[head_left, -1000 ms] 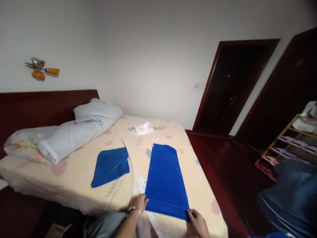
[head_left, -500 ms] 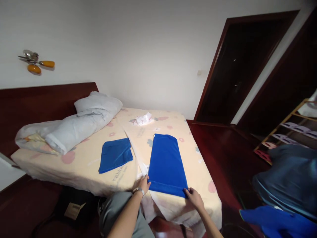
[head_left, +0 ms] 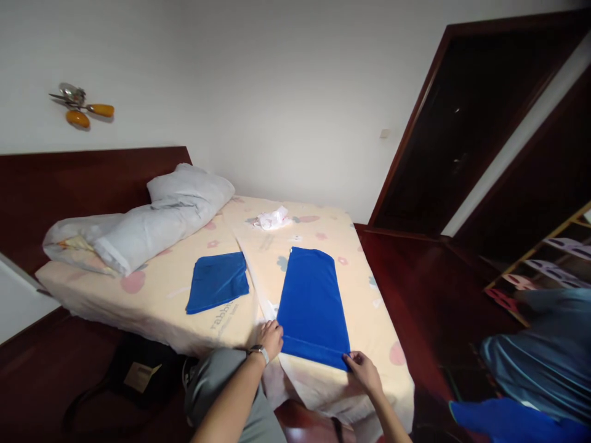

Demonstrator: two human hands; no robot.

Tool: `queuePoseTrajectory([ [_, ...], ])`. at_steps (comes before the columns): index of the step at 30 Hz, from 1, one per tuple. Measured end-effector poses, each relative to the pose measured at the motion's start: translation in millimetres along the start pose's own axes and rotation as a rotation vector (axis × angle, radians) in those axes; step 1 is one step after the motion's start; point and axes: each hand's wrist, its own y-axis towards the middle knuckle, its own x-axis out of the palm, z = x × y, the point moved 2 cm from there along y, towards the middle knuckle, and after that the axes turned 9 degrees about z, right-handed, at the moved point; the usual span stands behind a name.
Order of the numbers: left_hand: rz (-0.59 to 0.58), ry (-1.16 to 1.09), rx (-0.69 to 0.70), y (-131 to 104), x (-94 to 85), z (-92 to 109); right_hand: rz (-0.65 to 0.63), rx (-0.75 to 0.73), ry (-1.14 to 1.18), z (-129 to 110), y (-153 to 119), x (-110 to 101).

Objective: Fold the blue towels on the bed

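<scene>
A long, bright blue folded cloth (head_left: pixel 314 301) lies flat on the bed, with a seam-like line running across its near end. At its near left corner is my left hand (head_left: pixel 270 338), wearing a watch, its fingers curled at the cloth's edge; the fingertips are partly hidden. My right hand (head_left: pixel 364 370) pinches the near right corner between thumb and fingers. To the left, apart from both hands, rests a smaller, darker blue folded cloth (head_left: pixel 218 283).
The bed (head_left: pixel 388 369) has a patterned cream sheet. A grey quilt (head_left: pixel 161 215) lies by the headboard (head_left: pixel 92 178), and a crumpled white bag (head_left: pixel 274 218) lies farther back. On the floor is a black bag (head_left: pixel 138 369). Blue garments (head_left: pixel 540 351) and a shoe rack (head_left: pixel 535 254) are at right.
The view has shifted slightly, so the room appears a little farther right. My left hand has slid slightly at the cloth's near left corner. My right hand keeps its pinch.
</scene>
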Motion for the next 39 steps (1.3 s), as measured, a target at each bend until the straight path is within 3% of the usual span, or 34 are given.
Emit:
queuePoseTrajectory([
  [6, -0.194, -0.095, 0.198, -2.9, 13.9, -5.0, 0.098, -0.016, 0.089, 7.2, -1.6, -0.3],
  [11, -0.174, -0.058, 0.102, 0.1, 18.6, -19.4, 0.126, -0.17, 0.165, 9.3, -0.6, -1.5],
  [16, -0.147, -0.091, 0.053, 0.1, 8.1, -21.8, 0.136, -0.231, 0.164, 10.7, -5.8, -1.8],
  [22, -0.145, -0.145, 0.004, -2.4, -4.2, -20.2, -0.016, -0.398, 0.058, 6.1, -18.5, -8.8],
  [31, -0.101, -0.283, -0.216, 8.5, 22.8, -32.3, -0.016, -0.101, 0.101, -16.1, -7.6, -13.2],
  [36, -0.032, -0.32, -0.325, 14.8, 36.9, -40.1, 0.052, -0.062, 0.09, -15.8, -11.6, -8.5],
  [39, -0.05, -0.357, -0.339, 17.4, 42.0, -42.2, 0.045, -0.089, 0.131, -12.0, -14.3, -5.2],
])
